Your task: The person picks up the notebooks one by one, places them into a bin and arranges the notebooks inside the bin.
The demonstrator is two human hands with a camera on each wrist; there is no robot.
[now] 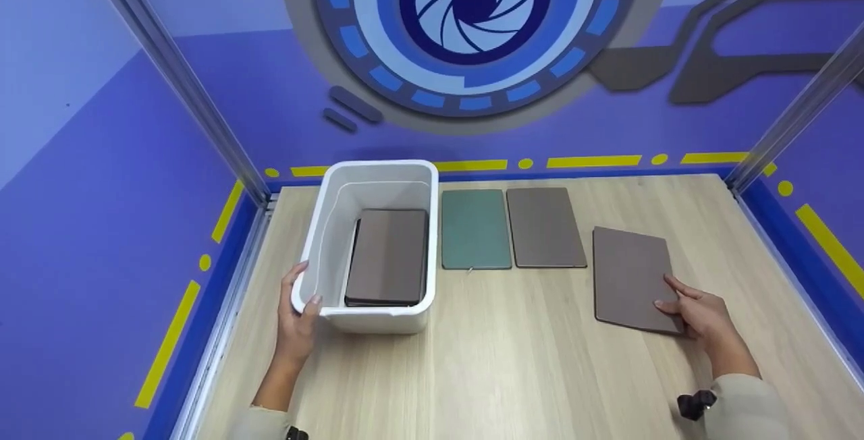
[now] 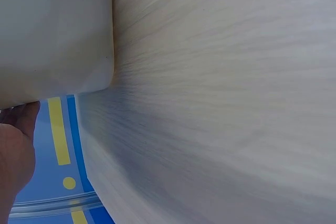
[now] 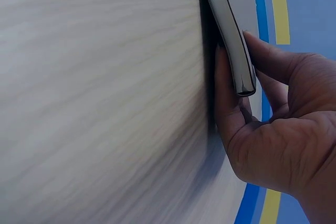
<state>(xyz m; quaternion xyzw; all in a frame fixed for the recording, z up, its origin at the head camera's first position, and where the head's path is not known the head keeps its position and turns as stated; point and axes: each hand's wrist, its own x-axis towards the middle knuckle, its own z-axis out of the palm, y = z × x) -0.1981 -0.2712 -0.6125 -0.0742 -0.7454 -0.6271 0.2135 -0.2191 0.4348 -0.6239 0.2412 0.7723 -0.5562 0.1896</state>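
Note:
My right hand (image 1: 705, 322) pinches a brown notebook (image 1: 631, 278) by its lower right side, thumb on the cover and fingers underneath. In the right wrist view the notebook's pale page edges (image 3: 236, 40) show, bent slightly and tilted near the table. At the left my other hand (image 1: 295, 328) grips the near left corner of a white plastic bin (image 1: 378, 322), thumb over the rim. Inside the bin lies a stack of notebooks, a brown one (image 1: 388, 254) on top. The left wrist view catches the bin's outer wall (image 2: 52, 30) and part of the left hand (image 2: 16, 153).
Right of the bin, a green notebook (image 1: 476, 231) and another brown notebook (image 1: 545, 227) lie flat side by side on the wooden table (image 1: 499, 359). Blue-purple panels (image 1: 223, 75) with metal corner posts enclose the table at the back and sides.

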